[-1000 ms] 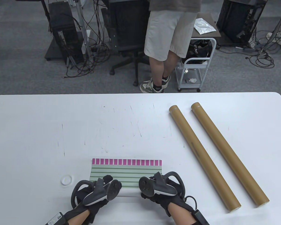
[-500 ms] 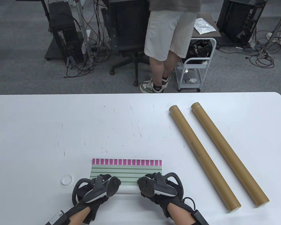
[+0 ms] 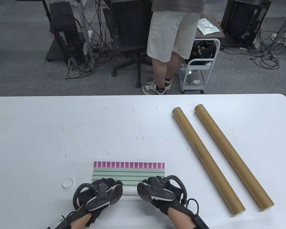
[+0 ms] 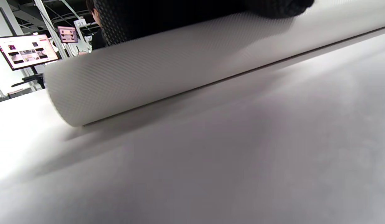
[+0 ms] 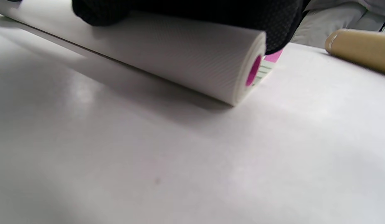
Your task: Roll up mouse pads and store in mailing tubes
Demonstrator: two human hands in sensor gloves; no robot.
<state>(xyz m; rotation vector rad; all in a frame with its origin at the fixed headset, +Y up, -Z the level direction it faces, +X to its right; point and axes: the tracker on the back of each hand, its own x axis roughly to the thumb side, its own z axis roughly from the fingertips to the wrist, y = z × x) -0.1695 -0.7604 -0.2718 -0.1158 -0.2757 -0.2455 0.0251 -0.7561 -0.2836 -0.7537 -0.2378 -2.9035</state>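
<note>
Hands work as a pair: left hand [image 3: 95, 194] and right hand [image 3: 160, 192] curl their fingers over the half-rolled mouse pad [image 3: 128, 175] at lower centre, keeping it tight; mailing tubes [image 3: 207, 158] wait at right.

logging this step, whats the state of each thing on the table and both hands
mouse pad: partly rolled, far end still flat
left tube: lying flat, untouched
right tube: lying flat, untouched
white cap: loose on table
left hand: on the roll
right hand: on the roll

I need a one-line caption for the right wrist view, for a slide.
Right hand resting on a half-rolled mouse pad, its pink core visible, beside a cardboard mailing tube.
</note>
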